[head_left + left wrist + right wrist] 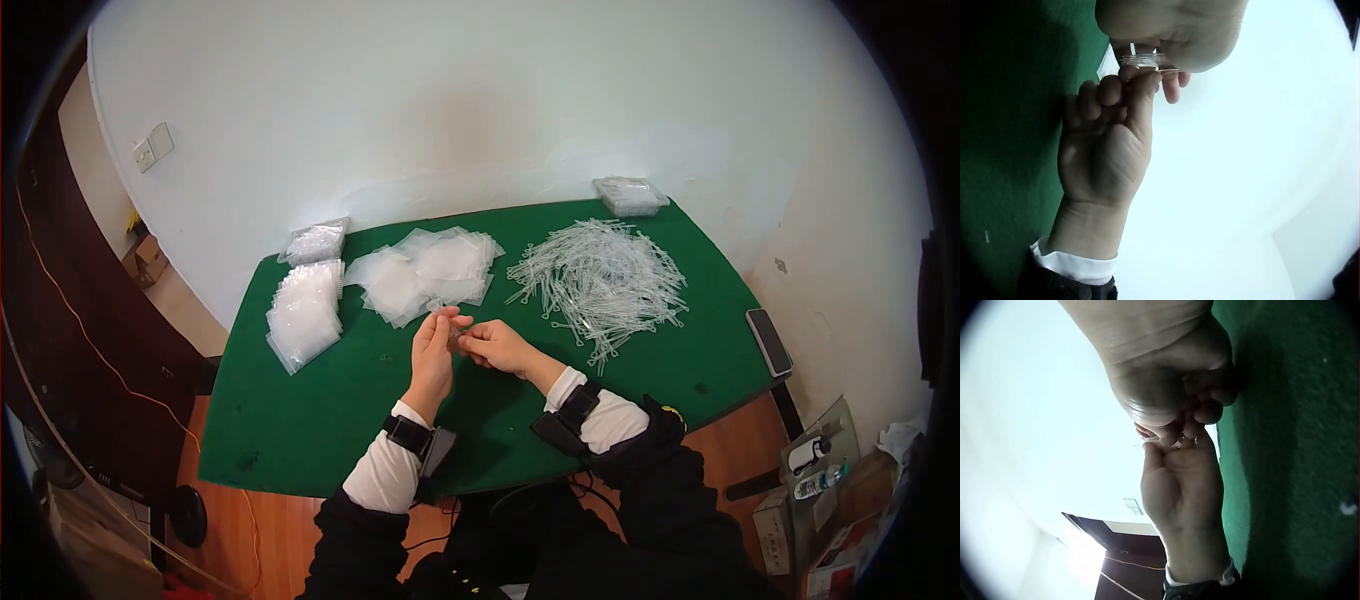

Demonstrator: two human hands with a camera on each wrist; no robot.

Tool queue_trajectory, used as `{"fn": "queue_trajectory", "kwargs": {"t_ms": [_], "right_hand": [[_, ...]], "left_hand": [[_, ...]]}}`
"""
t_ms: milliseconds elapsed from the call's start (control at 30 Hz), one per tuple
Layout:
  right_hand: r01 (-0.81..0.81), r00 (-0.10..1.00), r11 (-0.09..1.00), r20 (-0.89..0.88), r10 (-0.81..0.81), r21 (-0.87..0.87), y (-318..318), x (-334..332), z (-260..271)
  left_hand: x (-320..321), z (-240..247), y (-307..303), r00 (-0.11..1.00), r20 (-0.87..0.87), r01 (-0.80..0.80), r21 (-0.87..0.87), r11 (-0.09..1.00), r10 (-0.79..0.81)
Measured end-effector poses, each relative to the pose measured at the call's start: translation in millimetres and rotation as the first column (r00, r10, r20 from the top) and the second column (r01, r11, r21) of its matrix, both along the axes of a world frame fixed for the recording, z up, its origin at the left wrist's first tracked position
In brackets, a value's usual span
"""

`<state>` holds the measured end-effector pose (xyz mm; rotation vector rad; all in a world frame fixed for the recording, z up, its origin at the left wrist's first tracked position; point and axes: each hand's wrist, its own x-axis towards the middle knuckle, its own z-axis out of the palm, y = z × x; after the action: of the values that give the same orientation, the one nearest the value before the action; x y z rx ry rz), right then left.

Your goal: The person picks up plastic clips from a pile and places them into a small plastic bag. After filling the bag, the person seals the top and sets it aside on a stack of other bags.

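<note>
Over the middle of the green table, my left hand and right hand meet fingertip to fingertip. Between them is a small bundle of thin clear plastic sticks, best seen in the left wrist view. My left fingers hold it from one side, while the right thumb and fingertips pinch its near end. In the right wrist view the fingers hide most of the bundle. Just beyond the hands lies a spread heap of clear plastic bags. To the right is a large pile of clear sticks with looped ends.
A fanned stack of clear bags lies at the left, with a filled clear pack behind it. Another clear pack sits at the back right. A phone lies by the right edge of the green table.
</note>
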<state>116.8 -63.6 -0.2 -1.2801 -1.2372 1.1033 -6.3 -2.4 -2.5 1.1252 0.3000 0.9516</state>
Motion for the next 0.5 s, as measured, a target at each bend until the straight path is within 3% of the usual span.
{"fn": "queue_trajectory", "kwargs": {"t_ms": [333,500], "right_hand": [[0.010,0.993,0.999,-0.115,-0.014,-0.034,-3.6,-1.8,6.2],[-0.012,0.999,0.993,-0.034,0.008,-0.117,1.3,4.7,-1.1]], "left_hand": [[0.1,-0.9,0.0,0.998,-0.024,0.063,0.054,0.997,-0.062],[-1.6,-1.8,1.4,0.995,-0.075,0.072,0.112,0.991,-0.064]]}}
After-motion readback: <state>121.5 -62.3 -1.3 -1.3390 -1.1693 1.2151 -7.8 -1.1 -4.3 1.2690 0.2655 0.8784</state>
